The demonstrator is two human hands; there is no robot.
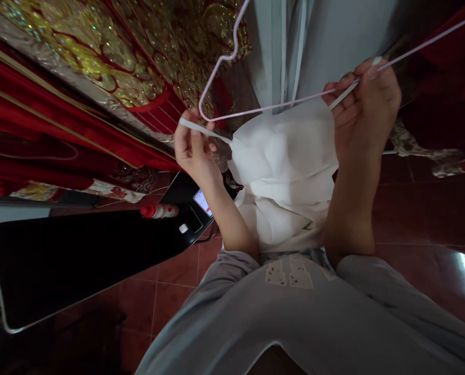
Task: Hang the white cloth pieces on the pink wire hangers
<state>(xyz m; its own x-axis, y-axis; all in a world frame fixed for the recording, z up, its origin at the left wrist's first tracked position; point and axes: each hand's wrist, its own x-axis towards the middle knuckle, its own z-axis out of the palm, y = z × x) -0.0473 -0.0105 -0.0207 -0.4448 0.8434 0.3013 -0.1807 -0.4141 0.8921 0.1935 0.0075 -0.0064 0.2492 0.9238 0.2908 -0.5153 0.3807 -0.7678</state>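
A white garment (283,151) with thin straps hangs in front of me, its layered cloth draped between my forearms. My left hand (197,143) pinches one strap (204,128), close under the corner of a pale pink wire hanger (263,109). On the other side, my right hand (368,99) has its fingers closed around the other strap (343,96) and the hanger's lower bar, which crosses at the fingertips. The bar runs above the garment's top edge. Whether the left fingers also touch the hanger is hard to tell.
Red and gold sequinned garments (111,62) hang at the left. Below them, a black board-like surface (79,260) carries a red-capped bottle (160,210), a lit phone (203,201) and a small white case (183,228). Dark red clothes (443,78) hang at right above the tiled floor (177,284).
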